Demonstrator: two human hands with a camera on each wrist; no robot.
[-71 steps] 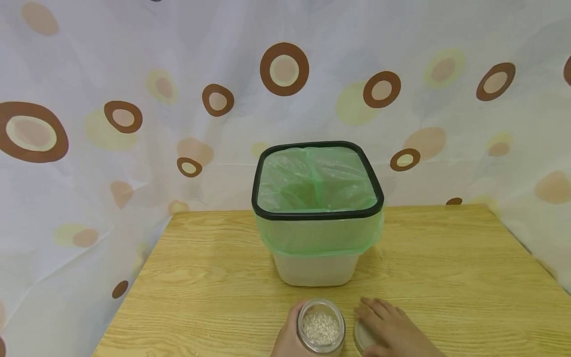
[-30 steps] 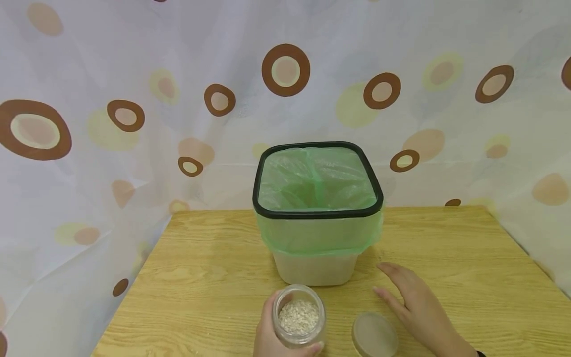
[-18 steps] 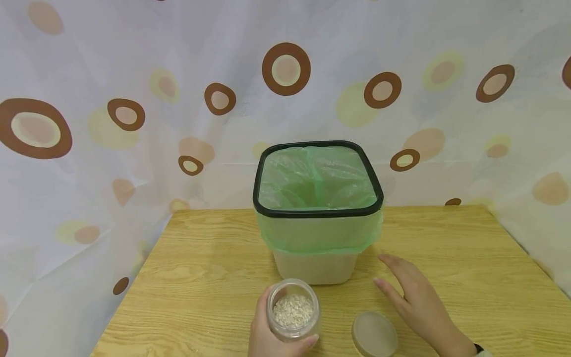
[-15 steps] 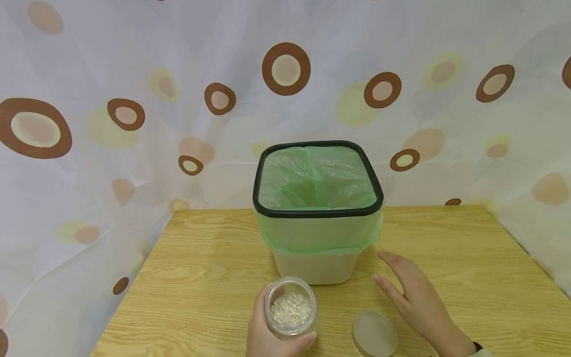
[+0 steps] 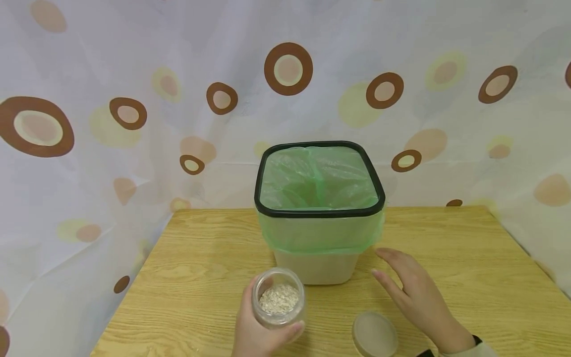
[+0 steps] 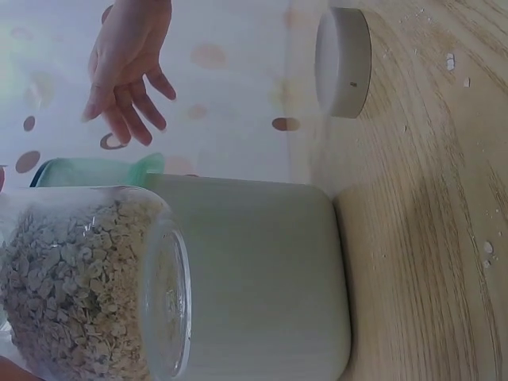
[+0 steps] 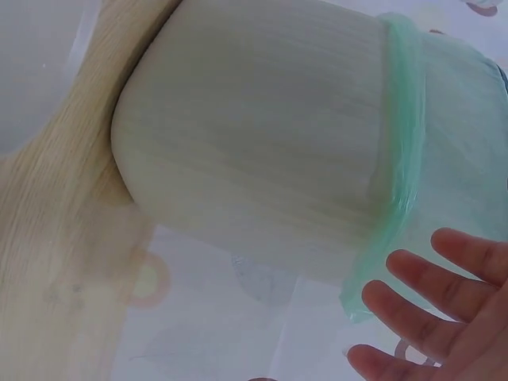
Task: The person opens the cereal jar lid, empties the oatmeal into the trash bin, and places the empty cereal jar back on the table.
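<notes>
My left hand (image 5: 257,333) grips a clear jar (image 5: 279,320), lidless and partly filled with pale oat flakes (image 5: 279,299). In the left wrist view the jar's base (image 6: 171,294) hangs well above the wooden table. Its mouth faces up toward the head camera. My right hand (image 5: 419,297) hovers to the right of the bin with thumb and fingers spread, holding nothing; its fingers (image 7: 409,325) show near the green bag in the right wrist view. Flat on the table, between the hands and nearer the body, lies a beige round lid (image 5: 374,334).
A white bin (image 5: 318,267) with a black rim (image 5: 319,213) stands beyond the jar, lined with a green bag (image 5: 321,233) folded over its outside. A few crumbs (image 6: 451,61) lie on the table (image 5: 200,277). A dotted curtain (image 5: 223,44) hangs behind.
My left hand has carried the jar leftward and away from the body. My right hand, earlier over the lid, has left it and moved forward, right of the bin. The lid stays on the table.
</notes>
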